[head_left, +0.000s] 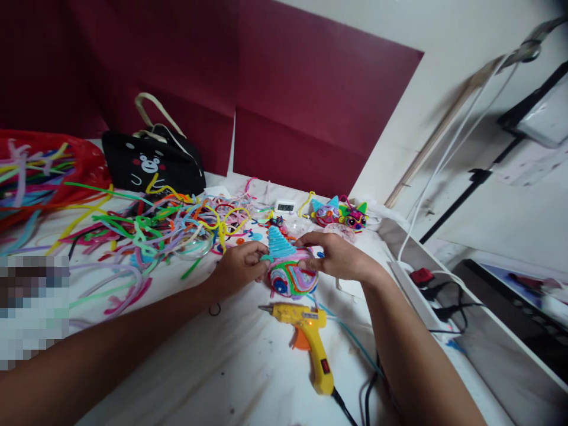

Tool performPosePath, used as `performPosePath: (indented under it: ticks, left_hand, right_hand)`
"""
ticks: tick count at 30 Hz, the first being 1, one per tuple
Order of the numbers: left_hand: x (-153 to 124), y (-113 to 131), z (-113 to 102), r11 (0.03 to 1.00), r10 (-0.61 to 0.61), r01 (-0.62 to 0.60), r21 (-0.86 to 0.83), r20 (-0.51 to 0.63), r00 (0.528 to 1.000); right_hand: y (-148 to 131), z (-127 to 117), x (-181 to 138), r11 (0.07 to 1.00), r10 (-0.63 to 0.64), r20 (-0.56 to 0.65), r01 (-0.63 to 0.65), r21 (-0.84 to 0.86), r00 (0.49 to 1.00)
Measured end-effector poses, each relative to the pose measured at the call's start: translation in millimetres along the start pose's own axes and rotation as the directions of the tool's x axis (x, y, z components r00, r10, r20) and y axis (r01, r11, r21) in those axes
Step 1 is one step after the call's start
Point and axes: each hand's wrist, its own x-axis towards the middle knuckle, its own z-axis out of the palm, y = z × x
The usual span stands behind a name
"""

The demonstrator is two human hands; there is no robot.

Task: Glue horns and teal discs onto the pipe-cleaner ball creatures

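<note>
A round ornament [293,281] covered in coiled pipe cleaners of pink, green, orange and purple sits on the white table, a blue button-like disc on its front left. Against its top stands a light-blue triangle [280,242] of pipe cleaner wound in rows. My left hand [242,263] pinches the triangle's lower left corner. From the other side, my right hand [332,254] grips the ornament, thumb on its upper face and fingers by the triangle's right edge. Just in front lies a yellow hot glue gun [306,319], its nozzle pointing left.
Loose pipe cleaners [177,225] are heaped at left beside a red bag [91,168] and a black bear-face bag [151,157]. Behind stand a small digital clock [285,206] and two finished-looking ornaments [326,213]. A power strip [421,302] and cords run along the right.
</note>
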Motion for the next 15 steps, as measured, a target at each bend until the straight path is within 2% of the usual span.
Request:
performPosePath:
  ticks: [15]
  left_hand:
    - [-0.6, -2.2, 0.2, 0.999, 0.035, -0.035, 0.0, -0.003, 0.999]
  right_hand:
    - [-2.9, -0.2, -0.6, 0.999, 0.019, 0.01, -0.019, -0.027, 1.0]
